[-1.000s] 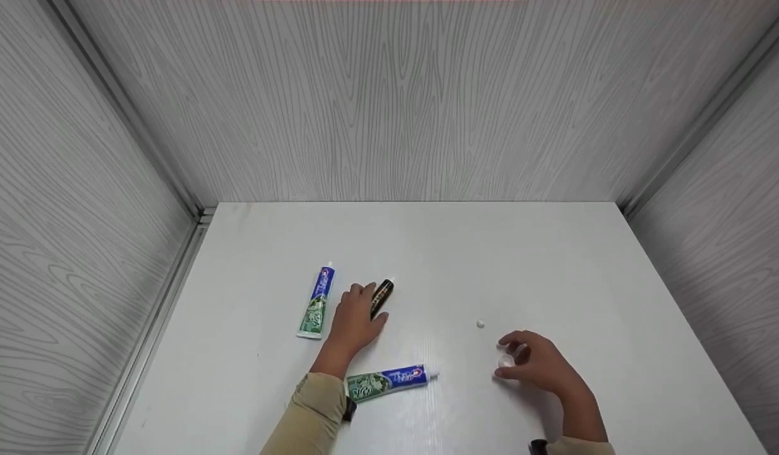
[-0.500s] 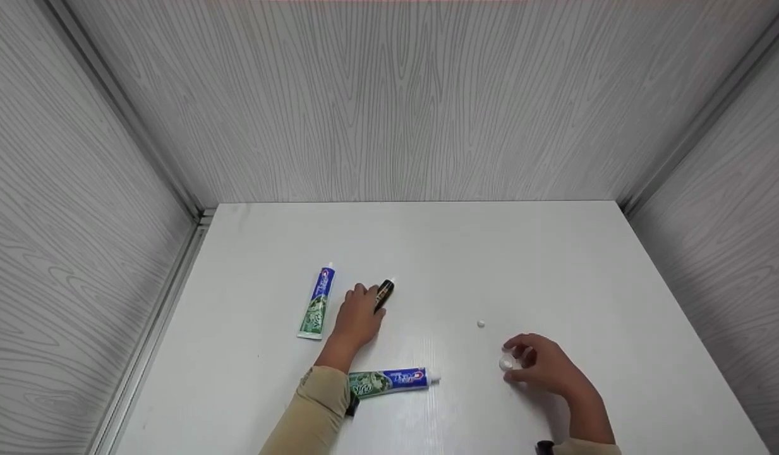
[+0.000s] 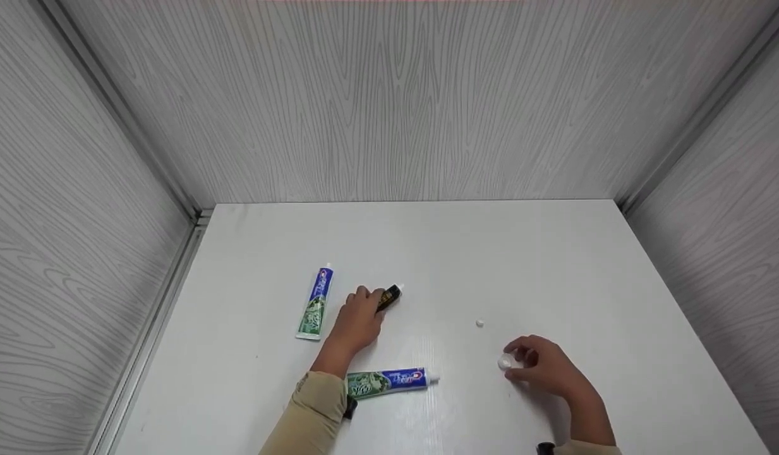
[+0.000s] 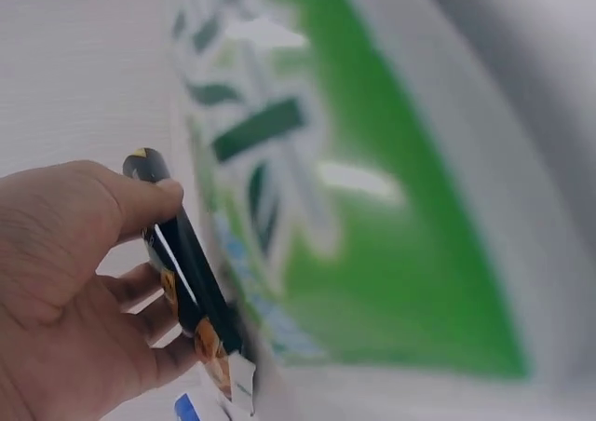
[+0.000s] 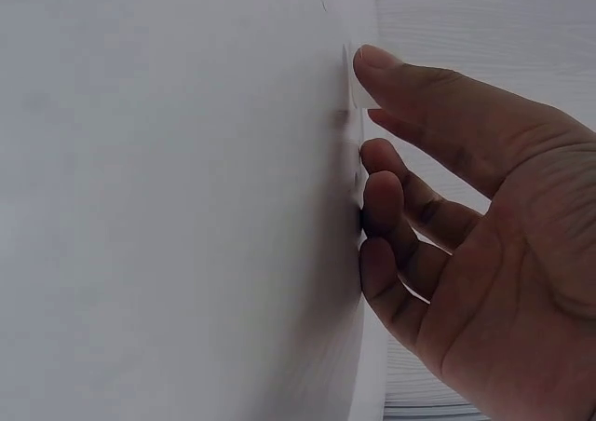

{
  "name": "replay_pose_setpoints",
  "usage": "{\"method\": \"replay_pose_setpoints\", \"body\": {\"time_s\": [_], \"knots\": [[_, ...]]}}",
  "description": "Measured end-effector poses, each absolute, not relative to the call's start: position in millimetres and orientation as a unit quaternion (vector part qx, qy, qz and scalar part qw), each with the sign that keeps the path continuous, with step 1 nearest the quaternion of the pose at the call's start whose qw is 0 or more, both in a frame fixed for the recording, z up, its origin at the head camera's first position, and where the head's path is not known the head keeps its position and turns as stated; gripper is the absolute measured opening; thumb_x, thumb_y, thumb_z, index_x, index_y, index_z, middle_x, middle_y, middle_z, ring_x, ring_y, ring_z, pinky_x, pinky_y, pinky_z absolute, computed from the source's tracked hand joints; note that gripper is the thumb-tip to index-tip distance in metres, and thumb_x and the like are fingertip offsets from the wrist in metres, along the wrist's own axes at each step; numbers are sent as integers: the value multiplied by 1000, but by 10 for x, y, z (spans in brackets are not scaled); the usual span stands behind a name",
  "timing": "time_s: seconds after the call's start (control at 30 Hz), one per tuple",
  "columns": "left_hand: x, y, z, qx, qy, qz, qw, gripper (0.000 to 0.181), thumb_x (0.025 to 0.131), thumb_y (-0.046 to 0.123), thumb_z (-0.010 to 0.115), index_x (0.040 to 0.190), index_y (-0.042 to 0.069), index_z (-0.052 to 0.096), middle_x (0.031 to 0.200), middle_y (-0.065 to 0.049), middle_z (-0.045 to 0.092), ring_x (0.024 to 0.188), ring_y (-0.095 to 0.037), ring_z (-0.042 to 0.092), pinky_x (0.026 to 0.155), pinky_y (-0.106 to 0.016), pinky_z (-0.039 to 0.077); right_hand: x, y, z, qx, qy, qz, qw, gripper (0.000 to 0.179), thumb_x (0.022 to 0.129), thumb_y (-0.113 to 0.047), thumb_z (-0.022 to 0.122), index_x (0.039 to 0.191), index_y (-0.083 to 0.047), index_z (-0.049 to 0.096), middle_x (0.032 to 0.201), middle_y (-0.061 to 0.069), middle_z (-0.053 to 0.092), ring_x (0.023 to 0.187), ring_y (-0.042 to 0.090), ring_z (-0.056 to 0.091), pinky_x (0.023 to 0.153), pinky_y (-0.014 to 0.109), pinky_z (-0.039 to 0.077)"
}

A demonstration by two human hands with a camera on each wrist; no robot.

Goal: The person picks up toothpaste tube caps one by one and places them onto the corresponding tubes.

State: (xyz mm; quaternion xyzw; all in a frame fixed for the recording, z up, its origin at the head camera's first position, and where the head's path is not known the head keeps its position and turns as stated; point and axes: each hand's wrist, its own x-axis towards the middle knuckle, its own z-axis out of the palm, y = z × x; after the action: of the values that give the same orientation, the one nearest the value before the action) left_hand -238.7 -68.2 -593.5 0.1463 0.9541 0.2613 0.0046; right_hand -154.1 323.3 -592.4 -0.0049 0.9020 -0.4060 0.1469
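My left hand (image 3: 357,319) grips a black toothpaste tube (image 3: 390,296) with gold print and a white tip, left of the table's middle. In the left wrist view the thumb lies along the black tube (image 4: 191,263) and the fingers are behind it. Over at the right, my right hand (image 3: 544,365) pinches a round white cap (image 3: 505,361) between thumb and index finger, at the table surface. In the right wrist view that cap (image 5: 361,88) is mostly hidden by the thumb. A smaller white cap (image 3: 480,323) lies on the table beyond the right hand.
A blue and green toothpaste tube (image 3: 314,304) lies left of my left hand, nozzle pointing away. Another such tube (image 3: 389,382) lies crosswise beside the left wrist, its nozzle to the right. Grey wood-grain panels (image 3: 395,101) enclose the white table (image 3: 522,253) on three sides.
The black tube has turned, its tip swinging rightward and slightly nearer. My right hand has shifted slightly right. The lower blue and green tube has tilted a little at its nozzle end.
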Motion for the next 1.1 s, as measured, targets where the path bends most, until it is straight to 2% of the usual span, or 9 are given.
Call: {"method": "replay_pose_setpoints", "body": {"time_s": [0.2,0.4,0.73,0.9,1.03,1.1], "knots": [[-2334,-761,-5942,182,939,293,14,42,105,13,64,146,4,59,124,-21,61,110,-37,63,95,-55,54,-1536,3241,-5925,-11,900,-408,150,31,84,-19,91,111,-18,76,106,5,65,93,21,54,77,32,48],[-2266,-805,-5911,184,923,333,50,46,108,17,60,154,11,53,130,-14,56,120,-29,57,105,-51,51,-1536,3249,-5935,-31,900,-409,146,31,85,-24,90,111,-16,75,106,5,66,93,21,55,78,30,48],[-2119,-819,-5835,210,911,352,44,49,108,20,62,156,16,54,128,-10,58,119,-25,58,104,-48,52,-1538,3188,-5885,-13,902,-409,135,23,88,-23,87,107,-15,75,100,2,70,89,19,61,76,32,50],[-2053,-820,-5783,229,900,369,43,49,108,19,63,156,11,55,127,-10,61,117,-23,59,103,-48,52,-1537,3114,-5851,16,903,-414,115,24,88,-25,87,107,-16,76,100,1,75,89,18,67,75,33,53],[-2006,-842,-5739,246,890,382,41,49,107,18,65,154,7,56,129,-11,64,119,-24,61,103,-48,53,-1526,3083,-5847,22,898,-431,87,25,87,-20,87,107,-15,74,104,4,79,89,18,69,75,33,54],[-1974,-850,-5714,250,887,387,40,49,107,18,65,153,8,57,129,-10,65,120,-23,61,104,-47,54,-1519,3073,-5845,18,894,-442,72,25,86,-17,88,107,-15,74,105,5,80,87,18,69,74,31,53]]}}
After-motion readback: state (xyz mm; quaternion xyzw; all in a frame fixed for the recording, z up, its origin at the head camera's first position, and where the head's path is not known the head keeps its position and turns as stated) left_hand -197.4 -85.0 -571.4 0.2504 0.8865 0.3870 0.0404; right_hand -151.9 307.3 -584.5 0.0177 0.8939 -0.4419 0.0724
